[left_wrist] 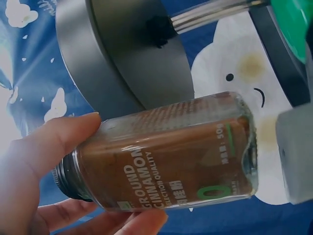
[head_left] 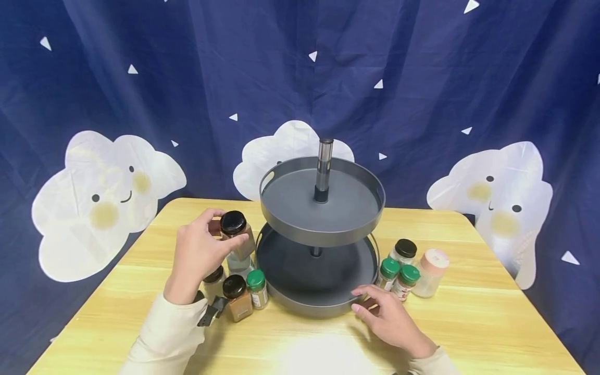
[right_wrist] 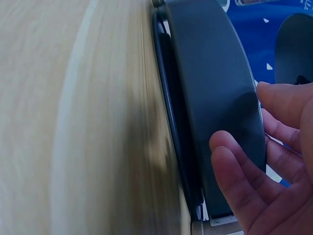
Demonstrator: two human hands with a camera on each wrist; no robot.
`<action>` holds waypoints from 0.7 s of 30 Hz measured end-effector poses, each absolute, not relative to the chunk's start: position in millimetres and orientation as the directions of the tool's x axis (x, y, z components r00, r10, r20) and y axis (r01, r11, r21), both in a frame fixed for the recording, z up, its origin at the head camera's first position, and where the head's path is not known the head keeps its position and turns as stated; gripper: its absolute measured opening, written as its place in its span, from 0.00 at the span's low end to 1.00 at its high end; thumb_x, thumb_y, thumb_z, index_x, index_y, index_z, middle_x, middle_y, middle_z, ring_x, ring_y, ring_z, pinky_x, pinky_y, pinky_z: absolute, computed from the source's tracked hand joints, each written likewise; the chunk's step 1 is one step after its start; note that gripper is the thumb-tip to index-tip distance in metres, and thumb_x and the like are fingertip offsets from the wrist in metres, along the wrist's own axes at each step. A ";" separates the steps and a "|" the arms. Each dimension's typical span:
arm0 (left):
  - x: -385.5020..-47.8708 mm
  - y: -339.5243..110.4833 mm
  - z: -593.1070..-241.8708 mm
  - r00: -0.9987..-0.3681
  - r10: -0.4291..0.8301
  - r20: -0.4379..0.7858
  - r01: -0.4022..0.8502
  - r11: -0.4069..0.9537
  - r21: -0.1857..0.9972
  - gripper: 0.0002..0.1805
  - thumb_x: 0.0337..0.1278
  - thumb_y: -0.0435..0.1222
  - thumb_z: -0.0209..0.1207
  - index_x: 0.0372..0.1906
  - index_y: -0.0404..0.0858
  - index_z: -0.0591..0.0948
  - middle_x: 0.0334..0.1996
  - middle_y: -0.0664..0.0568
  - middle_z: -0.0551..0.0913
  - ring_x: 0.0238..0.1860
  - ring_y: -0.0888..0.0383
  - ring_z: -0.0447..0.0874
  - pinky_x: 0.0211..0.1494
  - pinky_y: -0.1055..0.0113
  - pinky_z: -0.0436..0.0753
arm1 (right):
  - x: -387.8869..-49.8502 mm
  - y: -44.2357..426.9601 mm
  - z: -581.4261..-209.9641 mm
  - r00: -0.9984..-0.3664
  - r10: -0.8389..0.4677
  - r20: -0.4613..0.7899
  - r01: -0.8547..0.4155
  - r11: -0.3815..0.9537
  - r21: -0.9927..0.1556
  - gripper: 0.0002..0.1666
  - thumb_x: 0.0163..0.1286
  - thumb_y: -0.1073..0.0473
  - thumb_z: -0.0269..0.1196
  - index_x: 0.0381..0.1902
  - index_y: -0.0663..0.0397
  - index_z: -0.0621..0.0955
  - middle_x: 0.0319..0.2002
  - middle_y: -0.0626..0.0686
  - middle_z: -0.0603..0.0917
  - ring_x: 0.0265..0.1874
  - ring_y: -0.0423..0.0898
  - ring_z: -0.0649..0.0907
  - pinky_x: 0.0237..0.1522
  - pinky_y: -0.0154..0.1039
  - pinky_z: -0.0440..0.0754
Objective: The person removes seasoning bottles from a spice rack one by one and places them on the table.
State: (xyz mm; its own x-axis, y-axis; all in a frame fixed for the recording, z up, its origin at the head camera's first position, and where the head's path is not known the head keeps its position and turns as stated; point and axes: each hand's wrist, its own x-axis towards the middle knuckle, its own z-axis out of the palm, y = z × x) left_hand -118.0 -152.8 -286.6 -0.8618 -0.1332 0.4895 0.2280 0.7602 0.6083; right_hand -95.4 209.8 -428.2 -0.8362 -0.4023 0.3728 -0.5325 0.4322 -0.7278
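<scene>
My left hand (head_left: 199, 252) holds a square glass jar of ground cinnamon (left_wrist: 166, 161) with a black lid, raised above the jars at the left. Its thumb and fingers clasp the jar near the lid. A dark grey two-tier round tray (head_left: 323, 237) with a metal centre post stands in the middle. At its lower front right rim is my right hand (head_left: 386, 317), fingers curved around the edge. In the right wrist view some fingers (right_wrist: 227, 152) lie outside the tray wall (right_wrist: 215, 88), others partly hidden behind its edge.
Left of the tray stand a brown spice jar (head_left: 240, 299), a green-lidded jar (head_left: 258, 291) and other jars. Right of it are green-lidded shakers (head_left: 405, 284), a black-lidded jar (head_left: 404, 251) and a pink-lidded container (head_left: 430, 273). A blue curtain (head_left: 300, 78) hangs behind the wooden table (head_left: 487, 312).
</scene>
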 end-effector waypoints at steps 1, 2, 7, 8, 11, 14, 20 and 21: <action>-119.5 -154.2 -287.1 -0.856 -0.136 0.498 0.231 0.761 0.606 0.28 0.35 0.41 0.77 0.45 0.34 0.81 0.31 0.41 0.87 0.33 0.48 0.88 0.36 0.54 0.81 | -95.5 210.1 -428.6 -0.840 -0.399 0.368 -0.526 0.437 -0.729 0.12 0.66 0.63 0.65 0.47 0.59 0.81 0.42 0.52 0.84 0.31 0.37 0.83 0.29 0.33 0.85; -121.0 -155.6 -287.7 -0.852 -0.137 0.506 0.235 0.763 0.602 0.28 0.35 0.41 0.77 0.45 0.34 0.81 0.31 0.41 0.87 0.33 0.47 0.88 0.37 0.54 0.81 | -95.8 210.4 -429.2 -0.843 -0.396 0.364 -0.522 0.440 -0.730 0.12 0.66 0.63 0.66 0.47 0.59 0.81 0.42 0.52 0.84 0.31 0.37 0.83 0.29 0.33 0.85; -128.4 -161.5 -288.9 -0.848 -0.151 0.508 0.220 0.772 0.597 0.29 0.37 0.42 0.76 0.47 0.32 0.80 0.31 0.40 0.87 0.34 0.46 0.86 0.38 0.53 0.77 | -97.9 211.3 -434.0 -0.852 -0.384 0.355 -0.509 0.452 -0.732 0.13 0.64 0.63 0.66 0.47 0.59 0.81 0.42 0.50 0.84 0.30 0.37 0.84 0.29 0.33 0.85; -129.8 -162.4 -289.3 -0.848 -0.155 0.507 0.217 0.771 0.599 0.29 0.38 0.42 0.76 0.47 0.32 0.80 0.31 0.40 0.87 0.34 0.46 0.86 0.39 0.53 0.76 | -98.2 211.5 -434.8 -0.851 -0.385 0.357 -0.511 0.451 -0.732 0.13 0.64 0.63 0.66 0.47 0.59 0.81 0.42 0.50 0.84 0.30 0.37 0.84 0.29 0.33 0.85; -134.6 -164.5 -290.7 -0.845 -0.166 0.509 0.215 0.765 0.607 0.28 0.38 0.42 0.76 0.46 0.33 0.81 0.32 0.40 0.87 0.34 0.45 0.86 0.39 0.53 0.75 | -98.5 211.7 -436.2 -0.848 -0.388 0.361 -0.517 0.449 -0.729 0.13 0.64 0.63 0.66 0.47 0.59 0.81 0.42 0.50 0.84 0.30 0.38 0.84 0.29 0.33 0.85; -140.7 -166.4 -292.2 -0.839 -0.169 0.517 0.217 0.767 0.604 0.28 0.39 0.42 0.76 0.46 0.33 0.81 0.32 0.39 0.87 0.35 0.44 0.86 0.40 0.52 0.75 | -98.8 211.8 -436.3 -0.846 -0.389 0.365 -0.520 0.448 -0.728 0.13 0.64 0.64 0.66 0.46 0.60 0.81 0.42 0.50 0.84 0.30 0.38 0.84 0.29 0.33 0.85; -153.7 -170.0 -293.8 -0.849 -0.179 0.498 0.189 0.777 0.601 0.29 0.41 0.42 0.75 0.48 0.30 0.79 0.34 0.37 0.86 0.36 0.43 0.85 0.41 0.51 0.75 | -98.0 211.3 -433.1 -0.839 -0.396 0.373 -0.530 0.439 -0.726 0.12 0.66 0.63 0.66 0.47 0.60 0.81 0.43 0.52 0.84 0.31 0.38 0.84 0.29 0.33 0.85; -155.2 -170.7 -293.8 -0.852 -0.182 0.491 0.182 0.776 0.604 0.29 0.41 0.42 0.75 0.48 0.30 0.79 0.34 0.37 0.86 0.37 0.43 0.84 0.41 0.51 0.75 | -97.6 211.1 -432.4 -0.837 -0.398 0.376 -0.533 0.434 -0.726 0.12 0.66 0.63 0.65 0.47 0.60 0.81 0.43 0.53 0.84 0.31 0.38 0.84 0.29 0.33 0.85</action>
